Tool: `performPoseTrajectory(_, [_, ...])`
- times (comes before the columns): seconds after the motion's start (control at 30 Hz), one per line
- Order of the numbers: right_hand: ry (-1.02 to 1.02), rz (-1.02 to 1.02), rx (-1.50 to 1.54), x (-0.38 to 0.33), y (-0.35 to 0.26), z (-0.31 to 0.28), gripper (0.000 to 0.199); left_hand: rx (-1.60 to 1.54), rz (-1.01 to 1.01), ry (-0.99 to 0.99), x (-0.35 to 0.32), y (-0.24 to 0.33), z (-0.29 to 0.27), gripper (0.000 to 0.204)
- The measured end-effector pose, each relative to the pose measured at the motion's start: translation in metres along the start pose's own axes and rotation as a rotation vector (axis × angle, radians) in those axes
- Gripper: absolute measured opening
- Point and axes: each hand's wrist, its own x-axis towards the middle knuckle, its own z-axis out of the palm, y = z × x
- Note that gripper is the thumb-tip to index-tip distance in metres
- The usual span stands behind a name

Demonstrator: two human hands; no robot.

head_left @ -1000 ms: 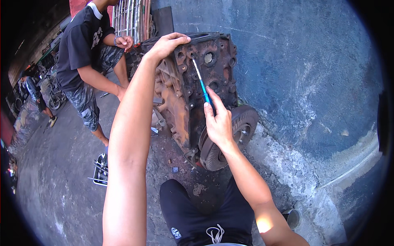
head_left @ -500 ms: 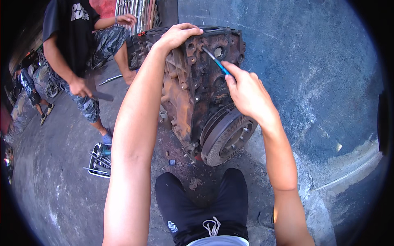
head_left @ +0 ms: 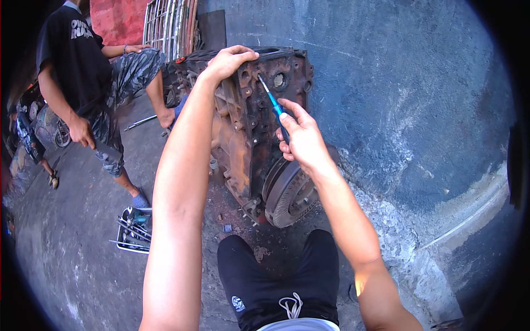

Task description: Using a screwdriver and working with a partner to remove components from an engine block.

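Note:
A rusty engine block (head_left: 240, 129) stands upright in front of me. My left hand (head_left: 229, 62) lies on the near corner of its top, fingers stretched along the edge. Lower on the same end face, my right hand (head_left: 302, 138) is closed round the blue handle of a screwdriver (head_left: 277, 108). The metal shaft points up and left, its tip against the rusty face beside a round hole. A ribbed wheel-like pulley or flywheel (head_left: 298, 201) is fixed at the bottom of that face.
A blue wall (head_left: 397, 110) rises close on the right. On the floor at left sits a tray of tools (head_left: 128, 245). Another person (head_left: 77, 71) stands beyond it, a dark flat object hanging from one hand. A metal bar (head_left: 141, 122) lies near that person's raised foot.
My right hand has turned and shifted down and left around the screwdriver, which now stands steeper. My left hand stays on the block. The other person's far hand has dropped onto the knee.

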Motion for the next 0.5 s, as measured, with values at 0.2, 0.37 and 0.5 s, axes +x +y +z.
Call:
performPoseTrajectory(0.2, [-0.144,0.284,0.695,0.011,-0.008,-0.002,0.026,0.033,0.007,0.003,0.003,-0.007,-0.001,0.055])
performPoseTrajectory(0.37, [-0.048,0.124,0.815,0.001,0.003,0.069,0.012,-0.022,0.038,-0.021,0.0,-0.001,0.002,0.051])
performPoseTrajectory(0.5, [0.025,0.077,0.763,-0.008,-0.001,0.081,0.016,-0.058,0.06,-0.067,-0.006,0.003,-0.005,0.049])
